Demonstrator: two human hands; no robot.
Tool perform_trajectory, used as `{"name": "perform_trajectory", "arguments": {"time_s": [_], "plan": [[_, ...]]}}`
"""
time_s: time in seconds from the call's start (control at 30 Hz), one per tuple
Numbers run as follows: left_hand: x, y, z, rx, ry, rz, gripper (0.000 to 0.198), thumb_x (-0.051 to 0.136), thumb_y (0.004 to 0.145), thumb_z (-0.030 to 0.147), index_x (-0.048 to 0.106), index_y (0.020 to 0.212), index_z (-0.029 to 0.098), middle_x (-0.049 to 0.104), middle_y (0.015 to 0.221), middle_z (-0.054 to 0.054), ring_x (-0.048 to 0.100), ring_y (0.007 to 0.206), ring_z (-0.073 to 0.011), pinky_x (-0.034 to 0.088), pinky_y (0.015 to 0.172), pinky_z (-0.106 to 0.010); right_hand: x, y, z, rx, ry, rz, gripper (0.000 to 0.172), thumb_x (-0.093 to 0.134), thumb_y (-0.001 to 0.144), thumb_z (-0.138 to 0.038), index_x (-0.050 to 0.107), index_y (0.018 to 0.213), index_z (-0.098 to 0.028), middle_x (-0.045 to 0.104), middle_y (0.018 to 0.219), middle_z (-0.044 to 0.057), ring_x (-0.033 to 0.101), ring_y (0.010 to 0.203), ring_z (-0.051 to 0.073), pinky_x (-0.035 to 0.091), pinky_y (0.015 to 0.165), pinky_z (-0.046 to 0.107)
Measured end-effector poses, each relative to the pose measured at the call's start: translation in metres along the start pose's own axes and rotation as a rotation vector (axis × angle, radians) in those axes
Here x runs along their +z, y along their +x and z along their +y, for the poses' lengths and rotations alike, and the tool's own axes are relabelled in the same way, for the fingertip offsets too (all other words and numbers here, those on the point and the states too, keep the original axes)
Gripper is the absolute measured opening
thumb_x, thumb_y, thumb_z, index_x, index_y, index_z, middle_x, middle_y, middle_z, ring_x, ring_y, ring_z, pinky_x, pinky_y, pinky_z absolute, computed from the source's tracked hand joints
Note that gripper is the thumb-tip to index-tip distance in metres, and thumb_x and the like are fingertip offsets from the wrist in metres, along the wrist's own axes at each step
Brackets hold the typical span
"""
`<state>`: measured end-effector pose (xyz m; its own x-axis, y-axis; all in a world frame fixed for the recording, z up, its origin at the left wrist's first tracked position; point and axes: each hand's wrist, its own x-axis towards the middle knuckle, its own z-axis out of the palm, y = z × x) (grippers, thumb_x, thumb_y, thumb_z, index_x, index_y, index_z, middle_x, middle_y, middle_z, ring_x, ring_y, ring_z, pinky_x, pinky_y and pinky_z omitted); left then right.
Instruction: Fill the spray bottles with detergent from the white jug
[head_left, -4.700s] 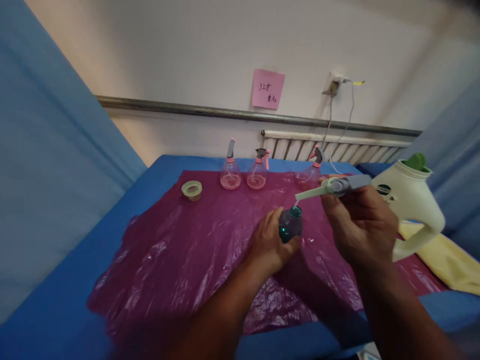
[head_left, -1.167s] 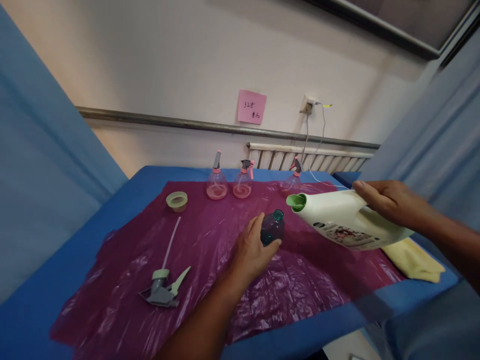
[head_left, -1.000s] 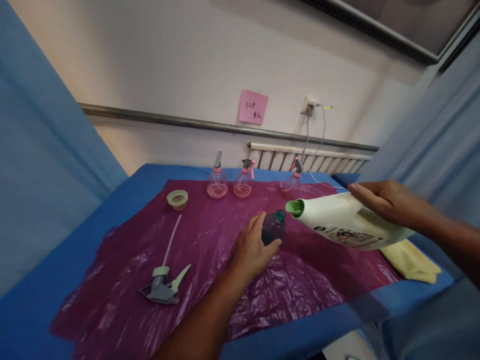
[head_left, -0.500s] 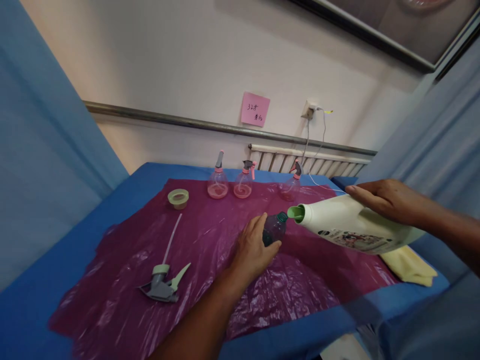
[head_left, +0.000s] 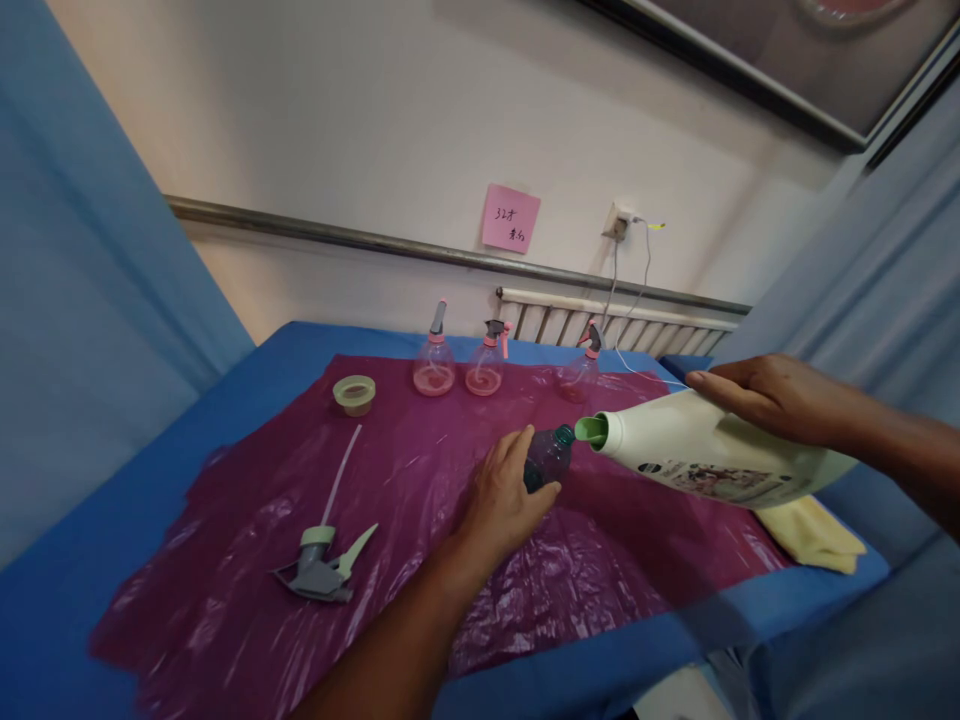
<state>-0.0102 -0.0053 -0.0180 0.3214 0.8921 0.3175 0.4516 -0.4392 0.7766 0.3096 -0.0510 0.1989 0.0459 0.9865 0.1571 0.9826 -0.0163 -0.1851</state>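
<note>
My left hand [head_left: 504,490] is wrapped round a clear spray bottle body [head_left: 551,458] with a green neck and no spray head on it. From the right, my right hand [head_left: 772,395] grips a large cream detergent jug [head_left: 690,445] tipped onto its side. The jug's green spout [head_left: 592,430] is at the bottle's mouth; whether liquid flows, I cannot tell. To the left lies a grey and pale-green spray trigger head [head_left: 321,568] with its dip tube pointing away from me.
Three spray bottles with pink collars, the left one [head_left: 433,370], the middle one [head_left: 484,368] and the right one [head_left: 581,372], stand at the back. A pale green cup [head_left: 354,396] and a yellow cloth [head_left: 811,535] rest on the purple plastic sheet [head_left: 247,560] and blue table cover [head_left: 600,675].
The camera view has shifted very slightly. Both hands, the bottle and the tilted jug hold nearly the same positions.
</note>
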Motion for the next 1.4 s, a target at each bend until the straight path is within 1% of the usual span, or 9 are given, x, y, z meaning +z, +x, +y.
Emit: {"name": "perform_trajectory", "arguments": {"time_s": [0.1,0.2,0.3,0.5,0.63,0.83,1.13,1.4], "plan": [[-0.001,0.0,0.001,-0.005,-0.003,-0.005,0.084,0.083,0.086,0.031,0.054,0.164,0.021,0.059,0.164,-0.015,0.056,0.153,-0.0369,0.045,0.131,-0.054,-0.003,0.002,0.0,-0.032,-0.113,-0.153,0.092,0.023,0.091,-0.103,0.066,0.068,-0.025,0.07,0.065,0.006,0.062,0.06,0.023,0.042,0.063,0.037],[-0.002,0.0,0.003,-0.014,0.003,-0.01,0.084,0.083,0.086,0.03,0.054,0.164,0.02,0.059,0.164,-0.016,0.057,0.153,-0.0372,0.045,0.131,-0.054,-0.005,0.004,0.002,-0.032,-0.15,-0.148,0.09,0.022,0.095,-0.099,0.067,0.071,-0.025,0.07,0.066,0.006,0.061,0.06,0.022,0.042,0.064,0.037],[-0.002,0.0,0.004,-0.017,0.001,-0.01,0.084,0.083,0.086,0.03,0.054,0.164,0.023,0.06,0.163,-0.014,0.057,0.152,-0.0368,0.045,0.13,-0.055,-0.005,0.006,0.004,-0.046,-0.148,-0.143,0.087,0.023,0.098,-0.096,0.067,0.072,-0.025,0.069,0.064,0.005,0.06,0.059,0.021,0.041,0.064,0.036],[-0.001,-0.001,0.002,-0.008,-0.001,-0.005,0.084,0.083,0.085,0.03,0.054,0.164,0.023,0.06,0.163,-0.014,0.057,0.152,-0.0357,0.045,0.13,-0.053,-0.005,0.008,0.004,-0.061,-0.137,-0.131,0.089,0.025,0.095,-0.099,0.066,0.069,-0.025,0.069,0.064,0.006,0.061,0.059,0.023,0.041,0.064,0.037],[0.0,-0.001,0.001,-0.008,-0.004,0.004,0.084,0.085,0.085,0.03,0.055,0.163,0.023,0.06,0.162,-0.014,0.057,0.152,-0.0367,0.045,0.13,-0.052,-0.006,0.009,0.005,-0.071,-0.17,-0.141,0.089,0.024,0.096,-0.098,0.068,0.071,-0.025,0.07,0.065,0.006,0.061,0.06,0.022,0.041,0.065,0.036],[0.001,0.0,0.002,-0.018,0.022,-0.016,0.086,0.084,0.085,0.03,0.053,0.164,0.018,0.058,0.165,-0.017,0.056,0.154,-0.0367,0.043,0.132,-0.052,-0.007,0.01,0.007,-0.103,-0.196,-0.146,0.089,0.022,0.097,-0.097,0.067,0.071,-0.025,0.071,0.066,0.007,0.061,0.062,0.023,0.039,0.066,0.037],[0.001,0.0,0.001,-0.008,0.031,-0.02,0.086,0.084,0.087,0.031,0.052,0.165,0.018,0.058,0.165,-0.017,0.056,0.153,-0.0372,0.044,0.131,-0.053,-0.01,0.013,0.0,-0.102,-0.194,-0.154,0.089,0.022,0.097,-0.097,0.068,0.073,-0.025,0.072,0.068,0.007,0.062,0.063,0.023,0.039,0.066,0.037],[0.001,0.0,0.002,-0.002,0.024,-0.026,0.086,0.084,0.086,0.029,0.052,0.165,0.018,0.058,0.164,-0.017,0.057,0.153,-0.0367,0.044,0.131,-0.055,-0.017,0.013,-0.006,-0.084,-0.209,-0.208,0.086,0.023,0.098,-0.096,0.07,0.079,-0.026,0.075,0.074,0.007,0.068,0.069,0.026,0.043,0.069,0.039]]}}
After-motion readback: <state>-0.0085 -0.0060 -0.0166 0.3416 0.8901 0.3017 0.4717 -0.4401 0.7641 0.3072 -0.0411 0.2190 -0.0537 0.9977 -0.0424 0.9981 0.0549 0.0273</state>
